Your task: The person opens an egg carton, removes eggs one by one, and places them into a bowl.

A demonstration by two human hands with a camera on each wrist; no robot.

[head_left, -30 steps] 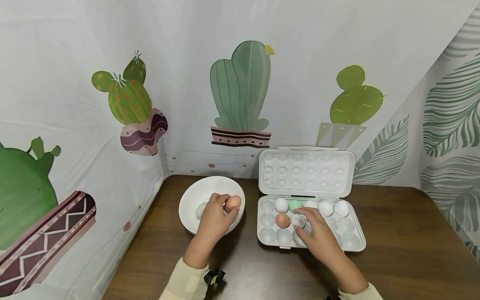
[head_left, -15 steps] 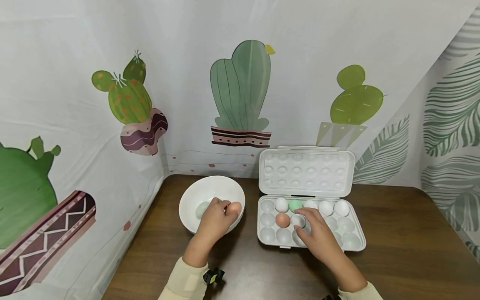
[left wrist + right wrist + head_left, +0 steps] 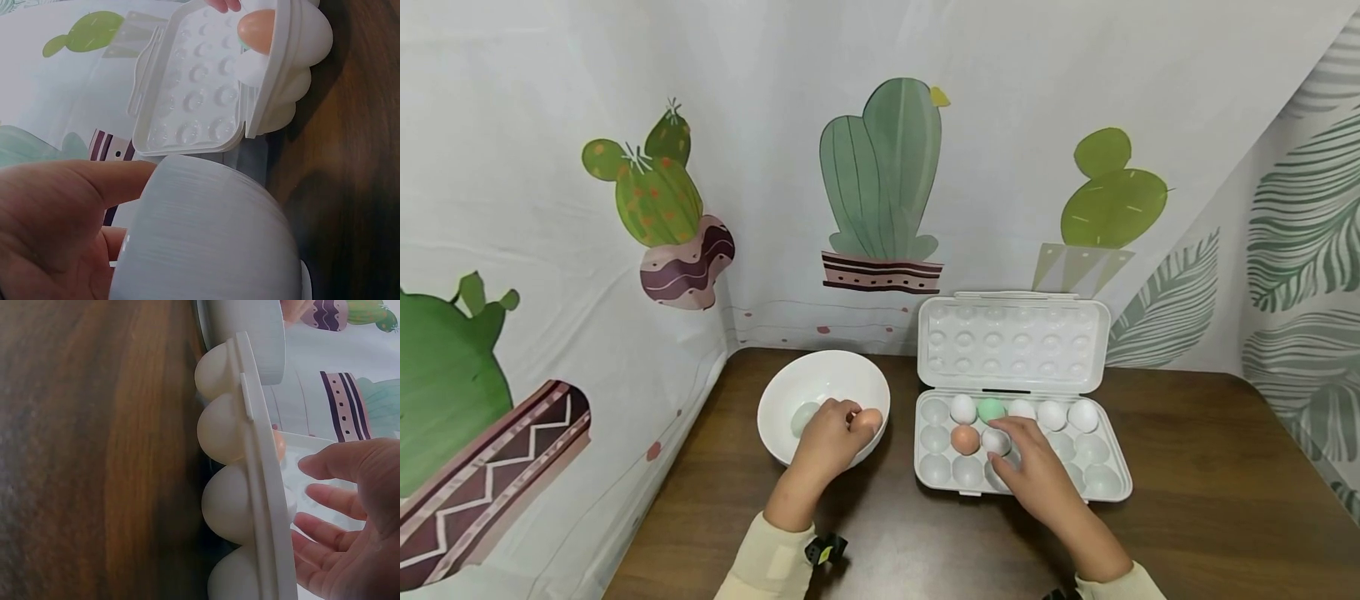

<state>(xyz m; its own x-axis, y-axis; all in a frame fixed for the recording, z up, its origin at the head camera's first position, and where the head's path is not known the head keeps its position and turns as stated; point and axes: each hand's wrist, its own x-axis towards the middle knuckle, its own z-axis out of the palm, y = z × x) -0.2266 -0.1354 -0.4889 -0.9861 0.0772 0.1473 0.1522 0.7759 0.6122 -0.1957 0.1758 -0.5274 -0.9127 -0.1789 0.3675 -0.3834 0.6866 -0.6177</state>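
Observation:
My left hand [image 3: 829, 442] reaches over the white bowl [image 3: 775, 408] and pinches a brown egg [image 3: 869, 418] near the rim. A pale green egg [image 3: 805, 419] lies inside the bowl. In the left wrist view the bowl [image 3: 212, 237] hides the held egg and the fingertips. My right hand [image 3: 1033, 467] is over the egg carton [image 3: 1122, 483], thumb and fingers spread around a white egg [image 3: 996, 442] in the middle row. The right wrist view has those fingers [image 3: 325, 500] relaxed and apart. Beside that white egg sits another brown egg [image 3: 965, 440].
A green egg [image 3: 990, 410] and several white eggs [image 3: 1052, 416] fill part of the carton's back row. Its lid [image 3: 1012, 346] stands raised against the cactus-print cloth [image 3: 760, 167]. Bowl and carton rest on a brown wooden table [image 3: 1210, 467].
The brown egg in my left hand has sunk slightly toward the bowl. My right hand and the white egg by it have stayed almost still.

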